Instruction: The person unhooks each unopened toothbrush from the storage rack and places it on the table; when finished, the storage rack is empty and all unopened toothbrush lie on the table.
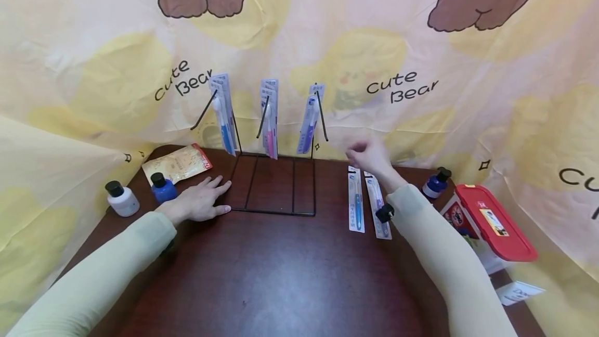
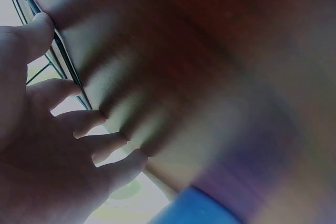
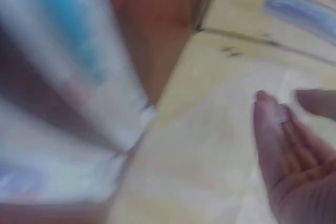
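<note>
My left hand (image 1: pixel 201 202) rests palm down on the table, fingers spread, with thumb and fingertips right at the left side of a black wire display rack (image 1: pixel 276 213). From its prongs hang packaged toothbrushes: blue ones (image 1: pixel 227 131) on the left, pink ones (image 1: pixel 270 139) in the middle, purple ones (image 1: pixel 306 137) on the right. My right hand (image 1: pixel 372 157) is raised, slightly blurred, its fingers bent and holding nothing. The right wrist view shows a gap between thumb and fingers. Below it lie a blue packaged toothbrush (image 1: pixel 355 207) and a purple one (image 1: pixel 378 209), side by side.
At the left stand a white bottle (image 1: pixel 124 202) and a blue bottle (image 1: pixel 163 190), beside a beige pouch (image 1: pixel 180 164). A dark blue bottle (image 1: pixel 435 185), a red-lidded tub (image 1: pixel 496 222) and a small card (image 1: pixel 519 292) are on the right. A patterned cloth (image 1: pixel 327 25) hangs behind.
</note>
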A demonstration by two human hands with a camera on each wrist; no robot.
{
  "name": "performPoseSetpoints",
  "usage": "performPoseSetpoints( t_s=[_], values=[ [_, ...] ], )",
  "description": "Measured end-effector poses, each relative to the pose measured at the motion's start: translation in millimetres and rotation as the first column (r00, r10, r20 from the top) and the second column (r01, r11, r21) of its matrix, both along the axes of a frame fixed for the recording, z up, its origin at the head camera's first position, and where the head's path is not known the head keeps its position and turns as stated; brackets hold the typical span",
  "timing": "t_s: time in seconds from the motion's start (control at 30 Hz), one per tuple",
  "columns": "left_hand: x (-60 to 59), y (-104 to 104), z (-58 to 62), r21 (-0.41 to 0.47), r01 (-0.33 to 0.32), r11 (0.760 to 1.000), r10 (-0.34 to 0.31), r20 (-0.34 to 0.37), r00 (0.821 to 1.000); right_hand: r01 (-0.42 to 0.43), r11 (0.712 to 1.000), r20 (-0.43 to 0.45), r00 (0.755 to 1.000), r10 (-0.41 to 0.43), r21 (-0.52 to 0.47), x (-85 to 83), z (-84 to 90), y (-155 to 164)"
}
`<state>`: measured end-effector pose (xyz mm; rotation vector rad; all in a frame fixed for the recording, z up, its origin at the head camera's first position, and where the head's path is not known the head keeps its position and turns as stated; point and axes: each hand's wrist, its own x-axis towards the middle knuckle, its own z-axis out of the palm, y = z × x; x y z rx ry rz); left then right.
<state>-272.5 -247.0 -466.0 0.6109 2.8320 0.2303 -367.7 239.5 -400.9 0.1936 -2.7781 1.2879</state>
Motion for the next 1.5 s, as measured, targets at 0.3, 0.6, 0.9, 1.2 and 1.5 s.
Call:
performPoseSetpoints(
  t_s=[0.3, 0.6, 0.9, 1.2, 1.5],
  values=[
    [0.5, -1.1, 1.2, 0.006, -0.019, 1.0, 0.019, 0.002, 1.0, -0.178, 0.877, -0.149, 0.981, 0.123, -0.447, -14.1, 47.9, -77.7],
    [-2.3, -0.1, -3.9, -0.006, -0.026, 1.0, 0.026, 0.043, 0.999, -0.146, 0.784, -0.149, 0.986, 0.07, -0.603, -27.4, 51.5, -101.2],
    [-0.9, 1.8, -1.8, -0.006, -0.023, 1.0, 0.023, 0.033, 0.999, -0.075, 0.849, -0.254, 0.964, -0.072, -0.523, -22.2, 52.2, -85.7],
    [0.9, 0.4, -2.3, 0.001, -0.019, 1.0, 0.018, 0.014, 1.0, -0.014, 0.834, -0.217, 0.968, -0.128, -0.551, -11.5, 65.3, -50.2],
    [1.2, -0.4, -0.7, 0.005, -0.019, 1.0, 0.018, 0.016, 1.0, 0.011, 0.936, -0.049, 0.998, -0.03, -0.352, 2.3, 23.7, -17.4]
  ],
)
